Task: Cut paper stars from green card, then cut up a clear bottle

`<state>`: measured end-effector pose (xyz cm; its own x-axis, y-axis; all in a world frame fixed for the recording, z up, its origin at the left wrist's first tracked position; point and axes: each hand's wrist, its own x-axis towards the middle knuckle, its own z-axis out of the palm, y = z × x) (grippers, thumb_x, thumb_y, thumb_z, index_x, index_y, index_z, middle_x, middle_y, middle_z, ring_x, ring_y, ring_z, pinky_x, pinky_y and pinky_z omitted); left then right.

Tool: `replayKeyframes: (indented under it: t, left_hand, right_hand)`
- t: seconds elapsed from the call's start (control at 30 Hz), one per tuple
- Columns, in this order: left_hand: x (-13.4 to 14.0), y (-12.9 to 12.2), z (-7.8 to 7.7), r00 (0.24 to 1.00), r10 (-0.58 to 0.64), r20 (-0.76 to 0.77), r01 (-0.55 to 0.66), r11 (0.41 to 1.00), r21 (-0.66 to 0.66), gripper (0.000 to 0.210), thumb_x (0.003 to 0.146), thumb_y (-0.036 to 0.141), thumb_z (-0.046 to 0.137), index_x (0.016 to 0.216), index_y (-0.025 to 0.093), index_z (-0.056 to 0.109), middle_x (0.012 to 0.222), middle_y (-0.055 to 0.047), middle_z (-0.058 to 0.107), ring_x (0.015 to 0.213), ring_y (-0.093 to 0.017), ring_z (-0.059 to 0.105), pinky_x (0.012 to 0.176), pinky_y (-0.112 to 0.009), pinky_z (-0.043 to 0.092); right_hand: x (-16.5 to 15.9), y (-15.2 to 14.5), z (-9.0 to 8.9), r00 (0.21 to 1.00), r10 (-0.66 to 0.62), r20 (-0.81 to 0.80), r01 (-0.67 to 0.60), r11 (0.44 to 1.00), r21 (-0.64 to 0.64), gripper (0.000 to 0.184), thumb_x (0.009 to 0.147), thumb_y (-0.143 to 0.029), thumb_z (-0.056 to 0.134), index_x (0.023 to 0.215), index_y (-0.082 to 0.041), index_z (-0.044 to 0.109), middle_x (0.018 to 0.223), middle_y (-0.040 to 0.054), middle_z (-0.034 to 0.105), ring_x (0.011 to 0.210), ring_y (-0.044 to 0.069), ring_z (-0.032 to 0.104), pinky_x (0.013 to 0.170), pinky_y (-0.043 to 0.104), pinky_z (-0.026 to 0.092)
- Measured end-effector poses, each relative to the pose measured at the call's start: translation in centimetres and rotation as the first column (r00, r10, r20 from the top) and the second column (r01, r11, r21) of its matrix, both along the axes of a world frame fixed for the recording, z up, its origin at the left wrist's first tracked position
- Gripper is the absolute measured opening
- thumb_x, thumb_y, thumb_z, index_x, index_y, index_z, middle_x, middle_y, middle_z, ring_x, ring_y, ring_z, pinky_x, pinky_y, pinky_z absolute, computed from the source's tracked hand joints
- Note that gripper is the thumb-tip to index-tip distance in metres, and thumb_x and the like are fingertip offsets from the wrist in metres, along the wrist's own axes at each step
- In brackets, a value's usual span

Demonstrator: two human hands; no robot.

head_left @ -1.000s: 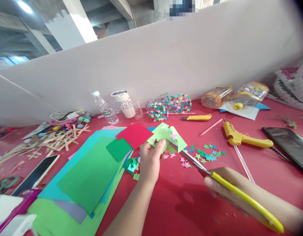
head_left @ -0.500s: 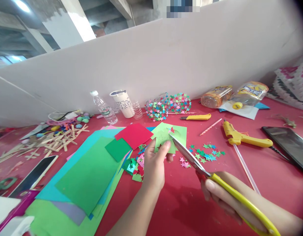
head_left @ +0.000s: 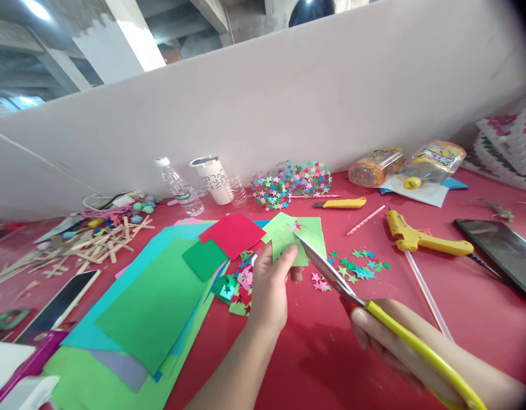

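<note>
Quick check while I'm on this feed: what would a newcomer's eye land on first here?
Probably the yellow-handled scissors at lower right, gripped in the right hand, their blades reaching the light green paper that the left hand holds near the centre. Next, perhaps, the fan of coloured sheets at left and the glittery star-covered shape near the white partition.

Red table (head_left: 308,330): paper sheets (head_left: 147,302), small stars (head_left: 365,273), glue gun (head_left: 436,242), cutter (head_left: 345,203).
</note>
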<state>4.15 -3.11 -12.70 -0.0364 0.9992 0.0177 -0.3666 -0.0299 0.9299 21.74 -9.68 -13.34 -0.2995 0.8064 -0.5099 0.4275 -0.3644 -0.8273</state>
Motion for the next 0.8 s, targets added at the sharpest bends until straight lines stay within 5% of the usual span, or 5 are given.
replayKeyframes:
  t: [0.5,0.73,0.8]
  left_hand:
    - [-0.7,0.58,0.31,1.0,-0.002,0.0,0.002,1.0,-0.02,0.013,0.072,0.026,0.07,0.069,0.017,0.061,0.06,0.006,0.055,0.045,-0.004,0.044,0.045,-0.017,0.037]
    - [-0.66,0.89,-0.38,0.959,-0.203,0.196,0.229,0.966,-0.12,0.018,0.074,0.024,0.071,0.063,0.014,0.06,0.053,0.003,0.054,0.048,-0.005,0.048,0.049,-0.017,0.037]
    - [-0.57,0.93,-0.49,0.961,-0.184,0.205,0.214,0.968,-0.132,0.018,0.073,0.024,0.072,0.064,0.013,0.06,0.055,0.002,0.056,0.05,-0.005,0.049,0.051,-0.017,0.038]
  right_hand:
    - [0.37,0.79,0.4,0.995,0.067,0.069,-0.068,0.997,0.019,0.07,0.067,-0.092,0.027,0.064,-0.022,0.035,0.051,-0.0082,0.03,0.039,0.006,0.031,0.034,0.016,0.029]
    - [0.24,0.82,0.21,1.0,0.008,0.018,-0.009,0.999,0.045,0.063,0.072,-0.085,0.037,0.063,-0.023,0.035,0.045,-0.0098,0.029,0.034,0.005,0.03,0.034,0.017,0.028]
    - [0.32,0.84,0.17,1.0,-0.01,-0.001,0.01,0.999,0.046,0.061,0.074,-0.083,0.039,0.063,-0.023,0.035,0.045,-0.01,0.028,0.035,0.006,0.029,0.035,0.018,0.028]
